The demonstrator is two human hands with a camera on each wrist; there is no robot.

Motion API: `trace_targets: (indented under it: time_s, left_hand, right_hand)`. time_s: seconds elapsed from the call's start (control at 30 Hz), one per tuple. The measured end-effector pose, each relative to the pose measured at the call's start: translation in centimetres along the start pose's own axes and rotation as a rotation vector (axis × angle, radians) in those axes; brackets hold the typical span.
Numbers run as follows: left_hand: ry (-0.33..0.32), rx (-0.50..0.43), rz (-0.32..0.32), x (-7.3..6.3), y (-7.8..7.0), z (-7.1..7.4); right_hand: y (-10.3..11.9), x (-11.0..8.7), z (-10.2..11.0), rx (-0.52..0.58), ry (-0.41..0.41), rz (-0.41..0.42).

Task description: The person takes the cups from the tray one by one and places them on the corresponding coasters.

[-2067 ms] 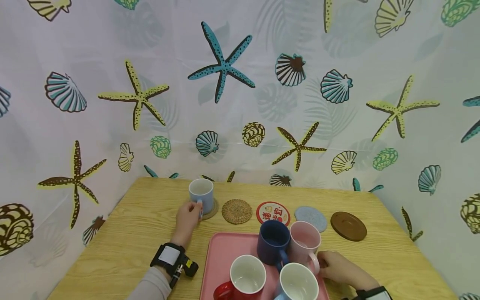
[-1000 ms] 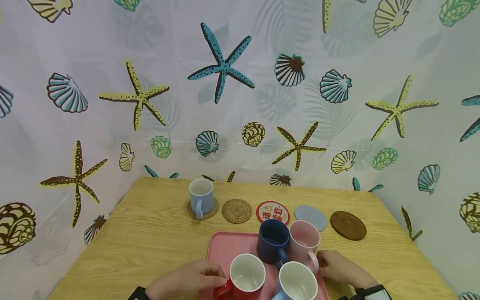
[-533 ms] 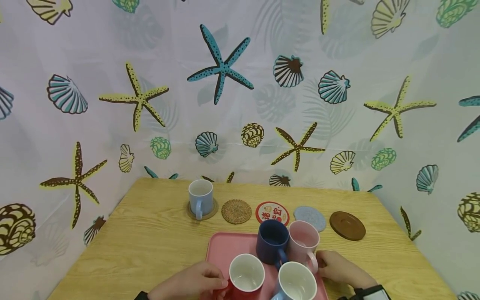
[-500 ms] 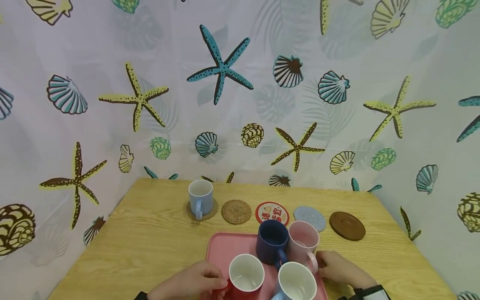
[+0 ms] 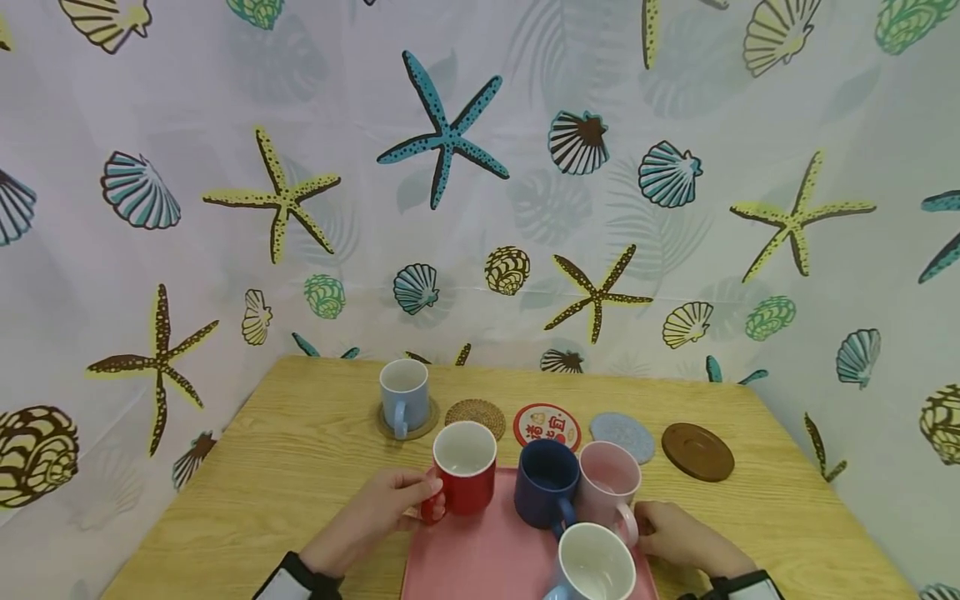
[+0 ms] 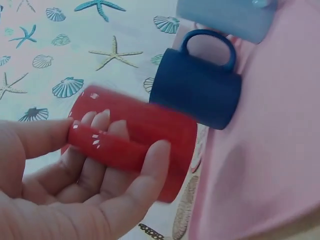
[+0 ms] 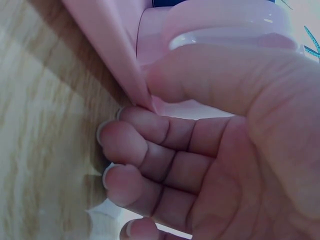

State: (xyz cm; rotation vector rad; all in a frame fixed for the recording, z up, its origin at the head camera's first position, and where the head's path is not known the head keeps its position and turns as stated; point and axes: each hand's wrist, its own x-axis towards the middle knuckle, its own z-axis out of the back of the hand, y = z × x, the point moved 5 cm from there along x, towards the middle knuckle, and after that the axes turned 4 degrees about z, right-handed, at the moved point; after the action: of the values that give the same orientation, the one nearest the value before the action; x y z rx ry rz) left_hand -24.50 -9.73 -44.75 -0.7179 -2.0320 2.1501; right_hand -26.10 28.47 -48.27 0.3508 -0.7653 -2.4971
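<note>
My left hand (image 5: 393, 504) grips the handle of a red mug (image 5: 467, 482) with a white inside. The mug appears lifted over the far left corner of the pink tray (image 5: 483, 562); in the left wrist view the fingers curl through the handle (image 6: 107, 145). On the tray stand a dark blue mug (image 5: 546, 492), a pink mug (image 5: 607, 487) and a light blue mug (image 5: 596, 567). At the tray's right edge my right hand (image 5: 678, 533) pinches the rim (image 7: 135, 82) between thumb and fingers, close to the pink mug's handle.
Another light blue mug (image 5: 405, 396) stands on a round coaster (image 5: 429, 423) at the back left. To its right lie a woven coaster (image 5: 480, 410), partly behind the red mug, a red-and-white coaster (image 5: 547, 425), a grey-blue coaster (image 5: 622, 436) and a brown coaster (image 5: 697, 452). A patterned curtain hangs behind the table.
The left hand has left the light blue mug on the back-left coaster, taken the red mug by its handle and moved it away from me across the tray. The right hand stays put.
</note>
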Motion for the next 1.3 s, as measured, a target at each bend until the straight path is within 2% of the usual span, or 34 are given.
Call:
trace_targets:
  time_s: [0.17,0.3,0.5,0.67,0.83,0.97,1.2,1.3]
  left_hand:
    - [-0.16,-0.054,-0.067,2.9,-1.8,0.3]
    - [-0.255,-0.145,-0.099,5.7,-2.3,0.0]
    - [-0.352,-0.278,-0.118,9.3,-2.1,-0.6]
    - [-0.403,-0.3,-0.116,11.4,-1.3,-1.0]
    - [-0.426,-0.296,-0.099,12.4,-0.7,-1.3]
    - [-0.435,-0.28,-0.073,12.8,-0.3,-1.5]
    - [-0.438,-0.231,-0.05,12.5,-0.1,-1.8]
    - [-0.441,-0.156,-0.035,12.5,0.0,-1.8]
  right_hand:
    - [-0.1,0.0,0.1,0.001,0.002,-0.003]
    - [0.0,-0.1,0.1,0.002,-0.011,0.015]
    - [0.2,-0.1,0.1,0.021,-0.01,0.005]
    - [0.2,-0.2,0.1,0.019,-0.014,0.01]
    - [0.4,-0.3,0.1,0.006,-0.043,0.055]
    - [0.3,-0.3,0.1,0.009,-0.044,0.044]
    - [0.4,-0.4,0.0,0.007,-0.038,0.023]
    - [0.2,-0.3,0.1,0.008,-0.023,-0.019]
